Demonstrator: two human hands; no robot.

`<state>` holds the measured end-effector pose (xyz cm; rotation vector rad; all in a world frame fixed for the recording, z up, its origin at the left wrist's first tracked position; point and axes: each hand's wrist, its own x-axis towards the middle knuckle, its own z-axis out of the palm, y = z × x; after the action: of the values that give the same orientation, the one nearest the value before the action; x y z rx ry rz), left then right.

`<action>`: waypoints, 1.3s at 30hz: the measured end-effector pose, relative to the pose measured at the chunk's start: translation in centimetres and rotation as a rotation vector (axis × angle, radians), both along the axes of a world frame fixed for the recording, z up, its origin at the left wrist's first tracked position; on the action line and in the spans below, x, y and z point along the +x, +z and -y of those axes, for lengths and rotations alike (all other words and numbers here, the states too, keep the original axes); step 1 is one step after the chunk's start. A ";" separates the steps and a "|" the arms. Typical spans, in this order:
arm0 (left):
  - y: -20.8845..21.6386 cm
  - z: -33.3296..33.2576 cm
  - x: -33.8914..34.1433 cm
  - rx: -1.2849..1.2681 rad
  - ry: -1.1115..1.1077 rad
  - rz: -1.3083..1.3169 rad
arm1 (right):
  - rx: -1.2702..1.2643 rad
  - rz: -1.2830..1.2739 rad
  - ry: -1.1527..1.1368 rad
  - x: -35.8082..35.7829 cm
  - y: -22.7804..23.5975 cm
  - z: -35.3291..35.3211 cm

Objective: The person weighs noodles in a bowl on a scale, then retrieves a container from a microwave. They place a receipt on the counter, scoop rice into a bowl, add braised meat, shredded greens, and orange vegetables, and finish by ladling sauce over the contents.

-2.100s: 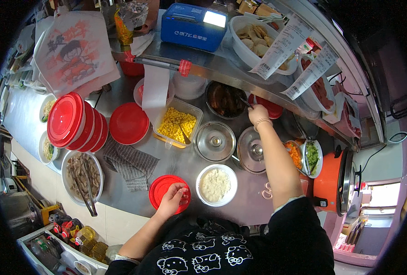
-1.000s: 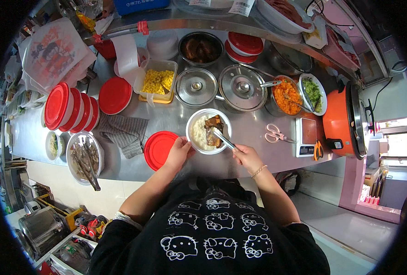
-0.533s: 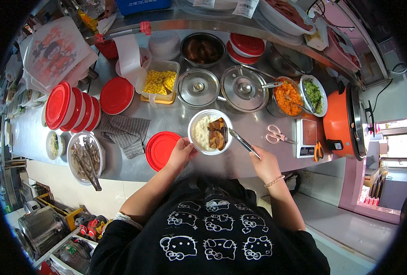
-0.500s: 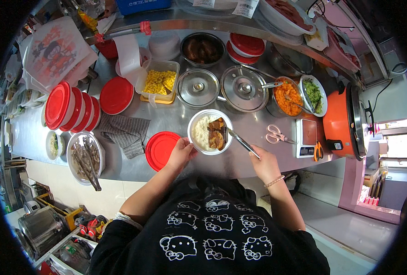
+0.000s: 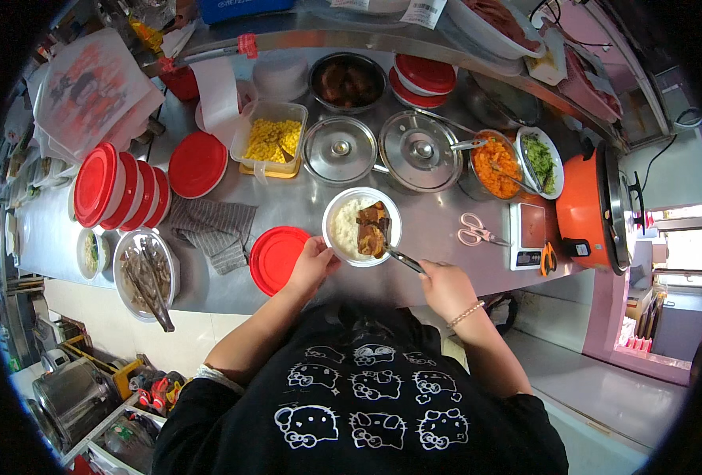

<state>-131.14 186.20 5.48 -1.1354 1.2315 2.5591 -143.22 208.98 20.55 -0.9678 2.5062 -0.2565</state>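
A round white bowl (image 5: 328, 207) with white rice (image 5: 343, 226) on its left side stands on the steel table. Browned meat pieces (image 5: 372, 233) fill its right half. My left hand (image 5: 311, 263) grips the bowl's lower left rim between thumb and fingers. In my right hand (image 5: 448, 286) is a pair of metal tongs (image 5: 407, 262), closed in my fist. Their tips reach over the bowl's right rim to the lower end of the meat, and the exact contact is hard to see. Beside my left hand lies a red lid (image 5: 276, 255).
Behind the bowl are two pots with steel lids (image 5: 340, 149), a tub of corn (image 5: 274, 141) and diced carrot (image 5: 495, 165). To the right are scissors (image 5: 478, 230), a scale (image 5: 527, 236) and an orange cooker (image 5: 584, 207). Stacked red-lidded bowls (image 5: 96, 186) and a grey cloth (image 5: 212, 229) occupy the left.
My right hand has moved down and slightly left, and the tongs now sit lower along the bowl's right rim. The meat's upper piece looks shifted. My left hand stays at the rim.
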 end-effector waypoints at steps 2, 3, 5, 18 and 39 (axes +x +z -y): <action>0.3 0.0 -0.1 -0.013 -0.007 0.008 | 0.100 -0.033 0.036 0.1 -0.1 1.0; 0.4 0.1 -0.1 -0.009 -0.004 0.004 | 0.117 -0.062 0.076 0.1 -0.1 1.5; 0.7 0.1 -0.1 0.000 0.000 -0.006 | 0.174 -0.083 0.146 0.0 0.0 2.3; 0.1 0.1 0.2 0.017 0.005 -0.036 | 0.249 -0.079 0.333 -2.5 1.4 4.6; -1.5 0.4 -0.1 -0.011 0.044 -0.005 | -0.353 -0.101 -0.077 -12.3 1.7 9.7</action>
<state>-131.20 185.84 3.99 -1.1720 1.2373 2.5909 -155.50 199.29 22.28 -1.0375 2.6474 -0.7102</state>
